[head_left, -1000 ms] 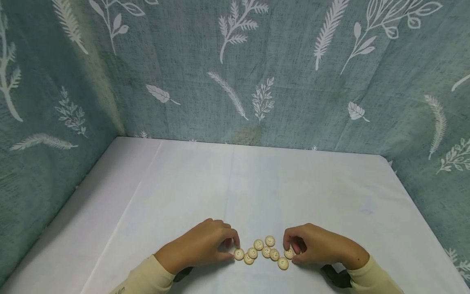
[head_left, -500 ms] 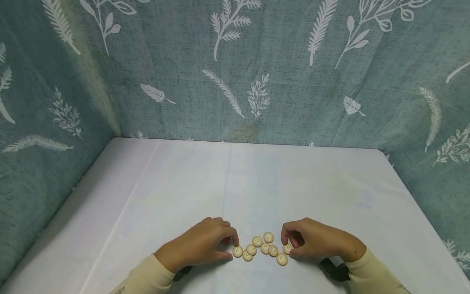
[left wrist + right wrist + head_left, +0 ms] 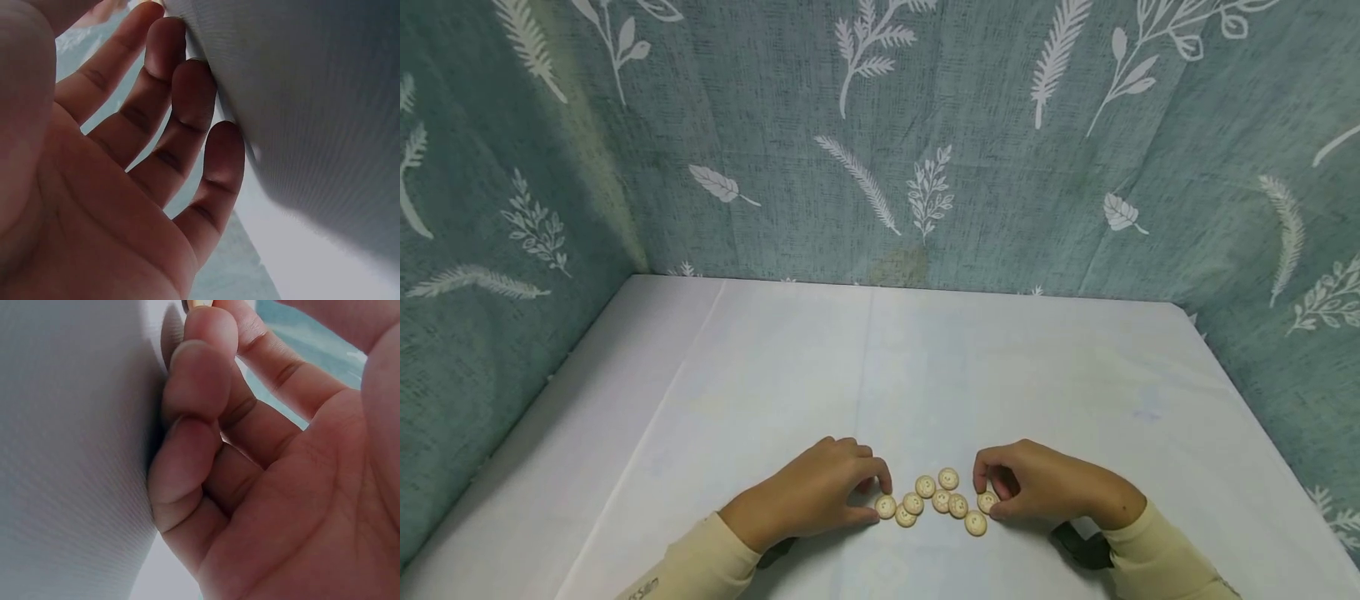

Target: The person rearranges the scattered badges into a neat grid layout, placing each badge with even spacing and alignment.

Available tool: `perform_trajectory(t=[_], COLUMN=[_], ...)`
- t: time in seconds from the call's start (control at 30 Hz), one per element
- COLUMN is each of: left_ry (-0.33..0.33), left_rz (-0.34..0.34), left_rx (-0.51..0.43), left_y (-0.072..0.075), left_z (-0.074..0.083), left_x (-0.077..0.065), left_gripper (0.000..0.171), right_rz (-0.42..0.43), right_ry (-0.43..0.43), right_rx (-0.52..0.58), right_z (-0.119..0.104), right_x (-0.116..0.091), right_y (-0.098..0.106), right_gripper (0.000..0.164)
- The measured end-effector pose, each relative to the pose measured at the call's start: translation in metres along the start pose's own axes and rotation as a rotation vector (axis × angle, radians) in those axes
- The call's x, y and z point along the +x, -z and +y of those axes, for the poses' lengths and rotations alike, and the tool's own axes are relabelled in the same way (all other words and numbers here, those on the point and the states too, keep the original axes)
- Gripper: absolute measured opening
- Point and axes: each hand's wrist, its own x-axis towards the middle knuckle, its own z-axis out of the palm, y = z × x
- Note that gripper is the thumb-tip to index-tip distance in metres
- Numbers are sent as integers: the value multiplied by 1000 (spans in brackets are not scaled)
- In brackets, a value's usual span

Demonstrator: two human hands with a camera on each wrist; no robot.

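Observation:
Several round, pale wooden buttons lie in a zigzag row on the white table. At the row's left end, my left hand (image 3: 816,492) has its thumb and index fingertip at opposite edges of a button (image 3: 886,507). The left wrist view shows that hand's other fingers (image 3: 194,94) loosely bent, tips against the tabletop; its button is hidden there. My right hand (image 3: 1048,487) pinches the rightmost button (image 3: 987,502) between thumb and index finger. In the right wrist view the remaining fingers (image 3: 197,381) curl inward, and a sliver of button shows at the top edge.
Between the hands lie the other buttons, among them a top one (image 3: 948,478) and a low one (image 3: 976,523); some touch or overlap. The white table (image 3: 775,358) stretches back to a green leaf-patterned cloth (image 3: 760,150), which also hangs at both sides.
The head view has shifted slightly. My left index fingertip has moved a little to the right over its button's edge; the buttons keep their arrangement and my right hand holds its place.

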Motion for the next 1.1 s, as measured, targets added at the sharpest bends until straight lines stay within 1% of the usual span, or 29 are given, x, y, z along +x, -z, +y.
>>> perform_trajectory(t=[0.23,0.33,0.47,0.67,0.9,1.1], left_ry=[-8,-13,-3,21,6,38], left_rz=[5,14,30,9,13,-2], left_rx=[-2,20,52,44,66,39], left_y=[-4,-4,-3,-5,-7,-5], left_z=[2,2,3,7,8,6], left_x=[1,2,1,1,4,6], left_gripper=[18,17,18,18,14,13], right_rz=[1,3,12,4,15,16], right_ry=[-26,-23,-27,-38,-37,-35], right_rx=[-13,-9,-13,-1,-8,1], right_z=[0,-1,-4,-3,0,-2], right_x=[-1,-1,1,2,1,1], right_y=[-1,0,2,-1,-1,0], right_gripper=[25,24,23,23,23,22])
